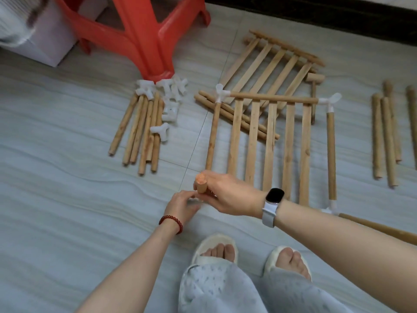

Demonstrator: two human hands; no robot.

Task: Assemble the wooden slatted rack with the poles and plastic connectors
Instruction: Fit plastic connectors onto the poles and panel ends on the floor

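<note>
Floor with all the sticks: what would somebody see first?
Probably the big red stool at the top left, with white plastic connectors heaped at its foot. In the middle lies the half-built wooden rack, its slats running towards the person. Just below, both hands meet at its near left corner, the right hand gripping a short wooden pole.
</note>
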